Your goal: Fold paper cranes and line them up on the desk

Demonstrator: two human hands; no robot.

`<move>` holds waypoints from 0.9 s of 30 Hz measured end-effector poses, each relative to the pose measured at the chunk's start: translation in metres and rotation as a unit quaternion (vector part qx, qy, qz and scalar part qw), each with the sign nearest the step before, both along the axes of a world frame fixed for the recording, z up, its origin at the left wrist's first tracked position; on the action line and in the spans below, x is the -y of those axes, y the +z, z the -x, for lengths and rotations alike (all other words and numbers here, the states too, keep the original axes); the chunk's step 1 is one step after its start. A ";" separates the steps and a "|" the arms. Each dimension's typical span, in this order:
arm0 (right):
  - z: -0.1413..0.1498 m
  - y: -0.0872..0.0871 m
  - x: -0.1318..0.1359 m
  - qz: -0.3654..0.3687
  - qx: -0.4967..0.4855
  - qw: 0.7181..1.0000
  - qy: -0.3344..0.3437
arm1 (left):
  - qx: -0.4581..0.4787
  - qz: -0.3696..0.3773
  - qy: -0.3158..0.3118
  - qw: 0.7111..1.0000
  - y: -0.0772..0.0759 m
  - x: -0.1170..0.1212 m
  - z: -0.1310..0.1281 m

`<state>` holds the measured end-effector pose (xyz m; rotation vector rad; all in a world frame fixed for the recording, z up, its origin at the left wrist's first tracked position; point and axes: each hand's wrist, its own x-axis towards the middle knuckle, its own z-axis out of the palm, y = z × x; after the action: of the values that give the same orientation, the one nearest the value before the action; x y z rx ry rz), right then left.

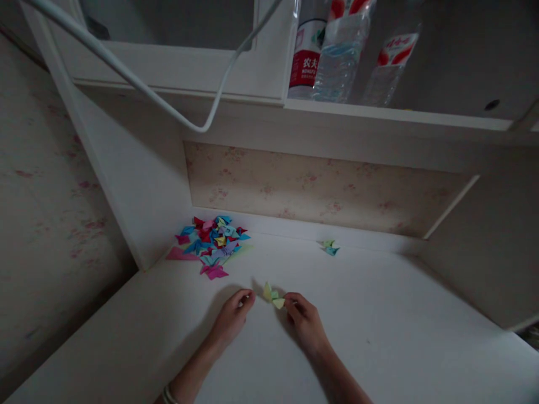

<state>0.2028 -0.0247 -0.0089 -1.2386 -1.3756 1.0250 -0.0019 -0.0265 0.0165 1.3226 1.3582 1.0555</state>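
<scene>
Between my hands, just above the white desk (269, 359), is a pale yellow-green origami crane (273, 296). My right hand (304, 320) pinches its right-hand tip between thumb and fingers. To the left of the crane, my left hand (233, 314) has thumb and fingertips pressed together, a small gap away from the paper; nothing shows in that pinch. A heap of folded paper cranes (214, 241) in blue, red, pink, purple and yellow lies at the back left. Farther right, near the back edge, sits a small green and teal folded paper piece (330, 247).
Above the desk runs a shelf (396, 115) with plastic bottles (341, 62) on it. A white cable (168, 115) hangs in front of the cabinet. White side panels stand left and right, with floral wallpaper (295, 188) behind.
</scene>
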 end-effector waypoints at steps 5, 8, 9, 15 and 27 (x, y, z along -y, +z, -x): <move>0.000 0.001 0.003 -0.023 -0.010 0.999 0.037 | 0.012 0.028 -0.043 0.999 0.002 0.007 -0.003; 0.001 0.004 0.003 -0.020 -0.018 0.998 0.055 | -0.008 0.028 -0.058 0.998 0.000 0.007 -0.003; 0.001 0.005 0.003 -0.016 -0.022 0.998 0.055 | -0.015 0.026 -0.063 0.998 0.000 0.007 -0.003; -0.001 0.006 0.006 -0.021 -0.013 0.998 0.054 | -0.036 0.010 -0.081 0.996 0.000 0.005 -0.003; -0.001 0.000 0.003 -0.006 -0.026 0.998 0.059 | -0.037 -0.010 -0.111 0.993 0.001 0.005 -0.001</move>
<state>0.2033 -0.0280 -0.0090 -1.1260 -1.4261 1.1212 -0.0012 -0.0320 0.0177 1.5021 1.2231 0.8790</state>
